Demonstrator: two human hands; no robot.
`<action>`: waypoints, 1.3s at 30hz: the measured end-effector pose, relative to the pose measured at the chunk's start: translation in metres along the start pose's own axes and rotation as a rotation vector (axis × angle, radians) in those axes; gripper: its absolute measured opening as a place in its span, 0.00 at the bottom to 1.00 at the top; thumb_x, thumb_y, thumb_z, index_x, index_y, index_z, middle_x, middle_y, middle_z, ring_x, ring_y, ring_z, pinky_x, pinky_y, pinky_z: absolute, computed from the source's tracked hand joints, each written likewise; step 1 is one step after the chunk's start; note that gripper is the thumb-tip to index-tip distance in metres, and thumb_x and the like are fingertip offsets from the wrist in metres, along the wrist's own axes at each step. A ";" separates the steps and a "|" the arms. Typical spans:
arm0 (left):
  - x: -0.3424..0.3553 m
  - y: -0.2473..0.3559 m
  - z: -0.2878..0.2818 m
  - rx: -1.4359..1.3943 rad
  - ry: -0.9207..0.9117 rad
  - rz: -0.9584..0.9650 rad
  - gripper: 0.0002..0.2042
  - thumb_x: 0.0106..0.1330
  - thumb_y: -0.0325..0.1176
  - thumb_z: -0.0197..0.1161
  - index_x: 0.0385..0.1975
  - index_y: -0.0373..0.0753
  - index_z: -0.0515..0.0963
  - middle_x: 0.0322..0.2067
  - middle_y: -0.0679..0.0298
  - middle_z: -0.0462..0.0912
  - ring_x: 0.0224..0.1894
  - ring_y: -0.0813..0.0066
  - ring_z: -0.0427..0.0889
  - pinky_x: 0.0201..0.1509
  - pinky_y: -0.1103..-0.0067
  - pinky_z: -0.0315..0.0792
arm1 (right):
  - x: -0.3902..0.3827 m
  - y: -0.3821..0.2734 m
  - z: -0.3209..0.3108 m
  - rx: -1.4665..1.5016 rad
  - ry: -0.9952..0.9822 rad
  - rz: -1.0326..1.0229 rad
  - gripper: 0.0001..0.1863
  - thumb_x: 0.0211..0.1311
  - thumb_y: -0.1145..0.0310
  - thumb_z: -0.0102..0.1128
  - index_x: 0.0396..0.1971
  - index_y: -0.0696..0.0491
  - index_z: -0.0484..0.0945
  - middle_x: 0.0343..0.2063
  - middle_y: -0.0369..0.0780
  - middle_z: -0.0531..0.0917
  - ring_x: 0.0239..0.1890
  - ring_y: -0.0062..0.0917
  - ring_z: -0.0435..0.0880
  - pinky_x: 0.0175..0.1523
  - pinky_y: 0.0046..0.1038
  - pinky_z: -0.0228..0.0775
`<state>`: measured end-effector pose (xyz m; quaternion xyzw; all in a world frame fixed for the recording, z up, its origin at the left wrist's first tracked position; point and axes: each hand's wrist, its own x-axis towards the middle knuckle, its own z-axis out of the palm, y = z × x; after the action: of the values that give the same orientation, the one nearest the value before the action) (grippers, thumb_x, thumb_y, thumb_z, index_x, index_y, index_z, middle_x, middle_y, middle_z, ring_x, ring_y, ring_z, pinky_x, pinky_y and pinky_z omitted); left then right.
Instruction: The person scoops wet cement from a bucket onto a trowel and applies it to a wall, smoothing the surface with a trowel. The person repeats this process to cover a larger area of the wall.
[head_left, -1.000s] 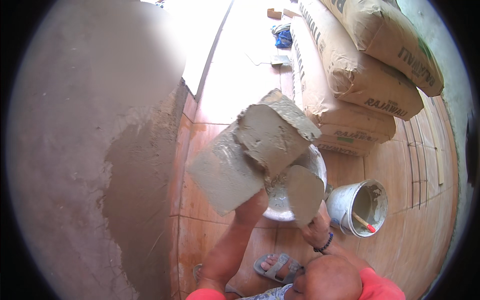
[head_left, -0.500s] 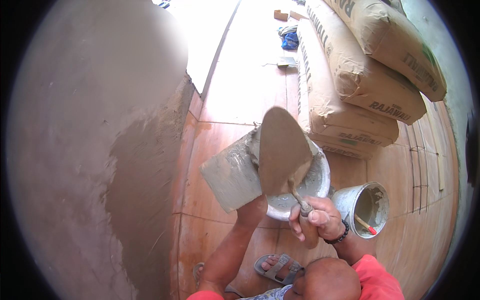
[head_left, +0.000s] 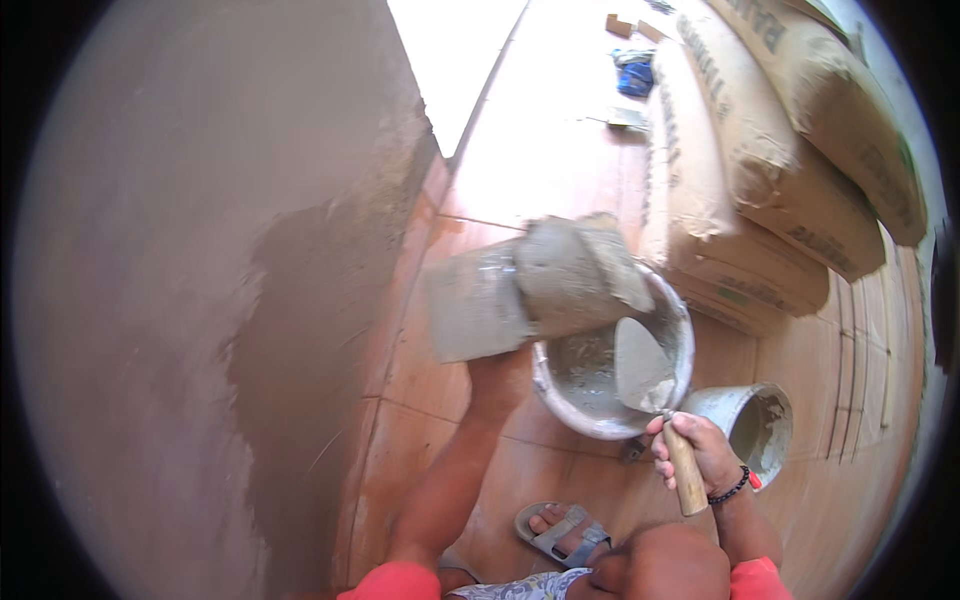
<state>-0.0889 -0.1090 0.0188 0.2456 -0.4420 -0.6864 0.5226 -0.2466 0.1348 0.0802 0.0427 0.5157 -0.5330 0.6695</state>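
Note:
My left hand [head_left: 498, 376] holds a flat grey plasterer's hawk [head_left: 470, 305] from below; its fingers are hidden under the board. A thick heap of wet mortar [head_left: 562, 270] lies on the hawk's right half. In my right hand [head_left: 700, 450] is a trowel [head_left: 640, 362], gripped by its wooden handle with the fingers wrapped round. The trowel's blade points away from me over a round whitish basin [head_left: 684, 350], with a little mortar on the blade near the handle. Grey wet mix [head_left: 590, 372] shows inside the basin, partly covered by hawk and blade.
On the left a wall [head_left: 180, 230] carries a darker, damp-looking plaster patch [head_left: 310, 330]. Stacked paper sacks [head_left: 800, 200] stand at the far right. A mortar-stained bucket [head_left: 770, 425] lies tipped beside my right hand. My sandalled foot [head_left: 565, 530] rests on the tiled floor [head_left: 450, 450].
The trowel has come down and right, from above the hawk to over the basin. Mortar on the hawk is now in full view. The view has shifted somewhat left.

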 end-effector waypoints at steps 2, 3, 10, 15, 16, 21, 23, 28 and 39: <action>-0.006 -0.011 0.004 0.034 -0.074 -0.012 0.21 0.56 0.25 0.69 0.50 0.33 0.73 0.47 0.63 0.76 0.50 0.72 0.74 0.53 0.74 0.70 | 0.008 -0.002 -0.006 -0.009 0.005 0.012 0.19 0.69 0.59 0.47 0.48 0.60 0.68 0.28 0.43 0.79 0.25 0.29 0.82 0.24 0.29 0.80; -0.006 -0.007 0.000 0.012 -0.082 -0.035 0.21 0.56 0.24 0.69 0.50 0.34 0.72 0.48 0.63 0.76 0.50 0.72 0.74 0.54 0.75 0.70 | 0.011 -0.001 -0.007 -0.083 0.003 0.011 0.22 0.69 0.57 0.48 0.50 0.61 0.69 0.28 0.44 0.80 0.25 0.30 0.83 0.23 0.29 0.80; -0.006 0.013 -0.002 -0.343 -0.128 -0.131 0.28 0.56 0.21 0.66 0.58 0.38 0.67 0.53 0.62 0.73 0.54 0.71 0.73 0.59 0.72 0.70 | 0.003 -0.046 -0.018 -1.267 0.141 -0.472 0.19 0.62 0.65 0.55 0.50 0.61 0.74 0.26 0.41 0.82 0.21 0.22 0.78 0.28 0.22 0.72; 0.001 0.023 0.008 -0.373 -0.271 -0.039 0.28 0.61 0.25 0.63 0.62 0.41 0.63 0.58 0.65 0.69 0.60 0.69 0.69 0.63 0.67 0.68 | 0.035 -0.094 -0.062 -1.796 0.512 -0.664 0.24 0.56 0.64 0.60 0.51 0.59 0.74 0.35 0.52 0.81 0.34 0.41 0.81 0.43 0.38 0.72; 0.002 0.023 0.008 -0.364 -0.279 -0.029 0.28 0.62 0.26 0.62 0.63 0.42 0.62 0.59 0.65 0.68 0.61 0.68 0.68 0.64 0.67 0.67 | 0.047 -0.102 -0.067 -1.706 0.453 -0.577 0.25 0.56 0.64 0.60 0.53 0.60 0.73 0.37 0.52 0.81 0.38 0.41 0.81 0.47 0.36 0.71; -0.002 0.019 0.002 -0.403 -0.284 -0.114 0.28 0.63 0.30 0.62 0.64 0.43 0.61 0.61 0.66 0.67 0.63 0.68 0.67 0.65 0.66 0.66 | 0.089 -0.108 -0.071 -1.175 0.100 -0.403 0.27 0.55 0.69 0.59 0.55 0.63 0.70 0.40 0.46 0.83 0.44 0.31 0.81 0.50 0.33 0.72; 0.000 0.025 0.000 -0.497 -0.232 -0.204 0.28 0.63 0.30 0.62 0.64 0.44 0.61 0.60 0.66 0.68 0.62 0.68 0.67 0.65 0.66 0.66 | 0.096 -0.106 -0.075 -1.164 0.086 -0.384 0.26 0.55 0.71 0.58 0.55 0.63 0.70 0.38 0.44 0.83 0.43 0.27 0.79 0.50 0.32 0.71; -0.003 0.031 0.001 -0.476 -0.140 -0.286 0.28 0.63 0.32 0.62 0.63 0.42 0.62 0.60 0.64 0.69 0.61 0.68 0.68 0.64 0.67 0.67 | 0.088 -0.107 -0.110 -1.224 0.019 -0.471 0.23 0.54 0.65 0.59 0.48 0.63 0.74 0.35 0.39 0.82 0.37 0.22 0.77 0.45 0.28 0.72; -0.013 0.026 -0.005 -0.621 -0.379 -0.509 0.27 0.57 0.19 0.66 0.58 0.36 0.67 0.54 0.63 0.73 0.56 0.73 0.72 0.57 0.75 0.71 | -0.002 -0.104 0.020 -1.161 0.271 -0.749 0.22 0.64 0.67 0.56 0.54 0.63 0.70 0.29 0.39 0.80 0.27 0.24 0.82 0.34 0.26 0.76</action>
<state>-0.0674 -0.1000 0.0365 0.0477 -0.2281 -0.9264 0.2957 -0.3127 0.0798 0.1423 -0.4360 0.7756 -0.3563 0.2853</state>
